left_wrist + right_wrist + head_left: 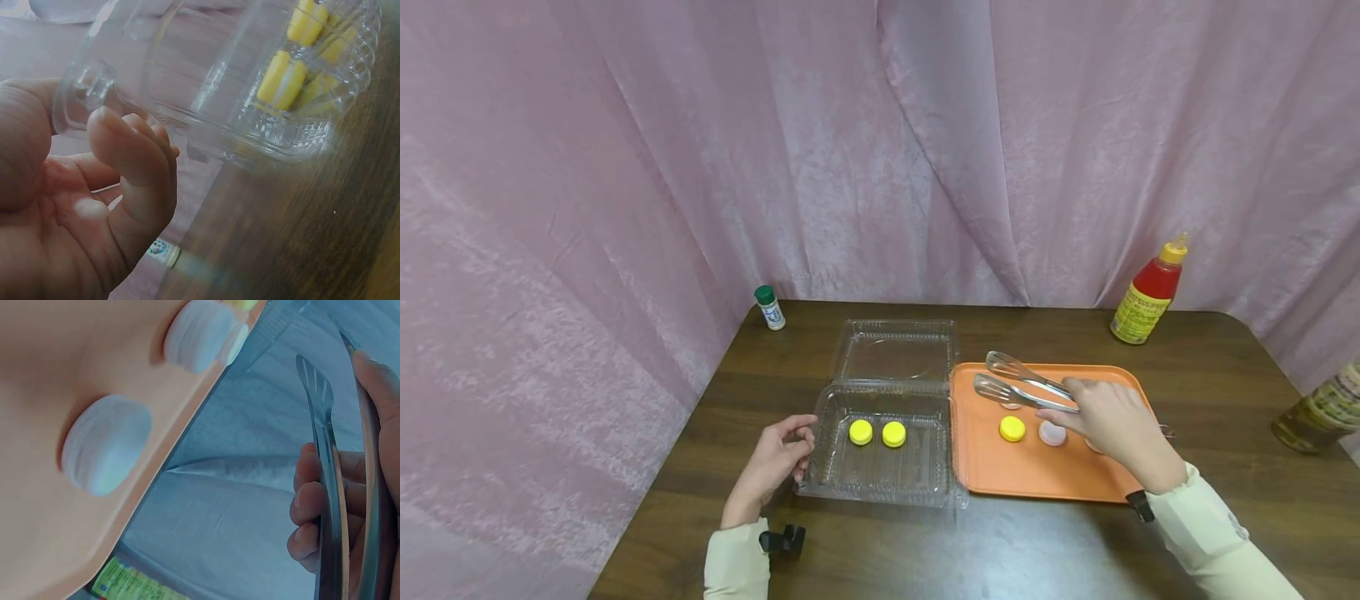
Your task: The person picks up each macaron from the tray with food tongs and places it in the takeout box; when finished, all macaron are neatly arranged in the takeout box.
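My right hand (1116,421) holds metal tongs (1026,397) with slotted ends over an orange tray (985,479). The tongs' two arms stand apart with nothing between their tips. On that tray lie a yellow macaron (1012,428) and a white macaron (1052,432), with other pale ones partly hidden by the tongs and hand. To the left is a clear plastic container (917,479), its lid (895,354) folded back. Inside sit two yellow macarons, a left one (861,432) and a right one (893,434). My left hand (775,458) rests at the container's left rim, fingers loosely bent.
A small green-capped shaker (771,308) stands at the back left corner of the wooden table (865,550). A red sauce bottle (1148,292) stands at the back right. Another bottle (1318,412) is at the right edge. Pink curtain (850,167) hangs behind.
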A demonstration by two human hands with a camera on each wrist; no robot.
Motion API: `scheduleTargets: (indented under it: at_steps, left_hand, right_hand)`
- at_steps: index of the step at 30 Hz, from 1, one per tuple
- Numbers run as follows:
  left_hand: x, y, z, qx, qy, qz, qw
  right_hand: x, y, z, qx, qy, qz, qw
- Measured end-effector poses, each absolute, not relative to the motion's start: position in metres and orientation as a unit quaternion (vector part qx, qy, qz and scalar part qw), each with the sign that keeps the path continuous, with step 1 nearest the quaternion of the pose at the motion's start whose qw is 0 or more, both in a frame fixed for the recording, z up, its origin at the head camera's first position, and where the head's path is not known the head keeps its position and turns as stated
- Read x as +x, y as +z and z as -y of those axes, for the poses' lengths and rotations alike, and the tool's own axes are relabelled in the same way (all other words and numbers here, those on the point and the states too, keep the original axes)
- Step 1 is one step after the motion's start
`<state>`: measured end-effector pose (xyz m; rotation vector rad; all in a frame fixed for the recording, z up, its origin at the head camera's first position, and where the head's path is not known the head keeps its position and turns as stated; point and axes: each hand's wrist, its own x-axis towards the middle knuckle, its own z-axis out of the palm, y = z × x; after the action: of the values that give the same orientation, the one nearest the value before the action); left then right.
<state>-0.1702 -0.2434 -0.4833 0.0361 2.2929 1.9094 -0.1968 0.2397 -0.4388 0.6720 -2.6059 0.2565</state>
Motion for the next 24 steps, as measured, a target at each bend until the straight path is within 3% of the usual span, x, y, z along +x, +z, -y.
scheduleTargets:
  at_steps: [13,24]
  left_hand:
    - [-0.17,-0.484,0.244,0.003,0.639,-0.765,0.076]
    - [-0.169,-0.483,0.244,0.011,0.645,-0.76,0.082]
  right_hand:
    - [-0.194,-0.445,-0.256,0.217,0.063,0.949,0.22]
    - [-0.193,-0.449,-0.264,0.204,0.042,0.959,0.191]
